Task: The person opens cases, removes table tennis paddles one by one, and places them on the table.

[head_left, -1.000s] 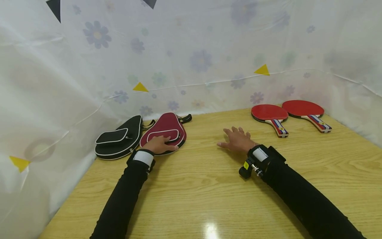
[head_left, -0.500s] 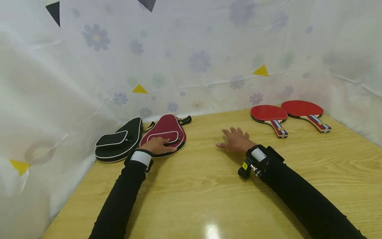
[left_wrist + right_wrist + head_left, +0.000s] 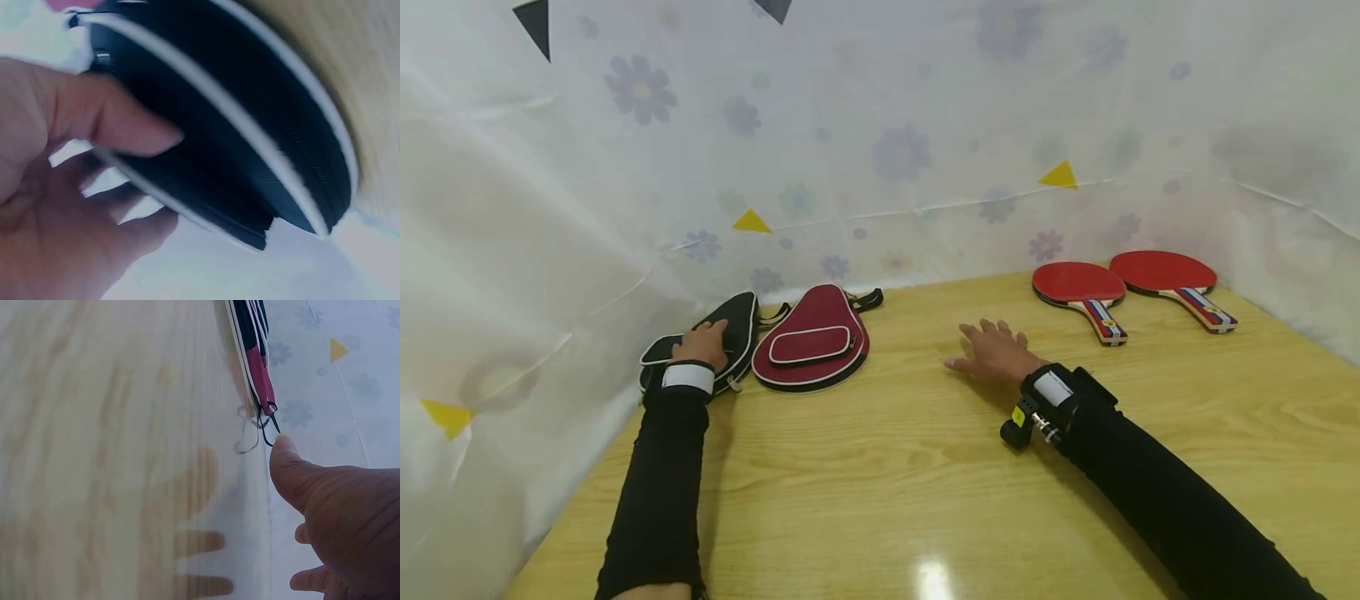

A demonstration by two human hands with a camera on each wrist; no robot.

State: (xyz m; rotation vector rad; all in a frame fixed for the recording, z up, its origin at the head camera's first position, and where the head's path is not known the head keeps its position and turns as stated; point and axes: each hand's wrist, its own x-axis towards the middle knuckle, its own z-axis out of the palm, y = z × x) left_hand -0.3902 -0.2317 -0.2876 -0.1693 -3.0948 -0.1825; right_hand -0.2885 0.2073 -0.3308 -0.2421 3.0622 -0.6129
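Note:
In the head view my left hand (image 3: 702, 344) lies over the black paddle case (image 3: 743, 325), covering part of its pocket. Seen from the left wrist, the thumb (image 3: 140, 128) overlaps the black case (image 3: 206, 106) with its white piping, and the fingers are spread apart. Right beside it lies the dark red paddle case (image 3: 820, 317), its zipped pocket facing up. My right hand (image 3: 996, 354) is held with fingers spread low over the table, between the cases and the paddles, holding nothing.
Two red table tennis paddles, a nearer one (image 3: 1078, 283) and a farther one (image 3: 1163, 272), lie at the back right of the wooden table (image 3: 887, 467). A white flowered sheet (image 3: 865, 150) hangs behind and along the left side.
My left hand has moved left, from the red case's pocket onto the black case, leaving the red case uncovered. The right hand stays where it was.

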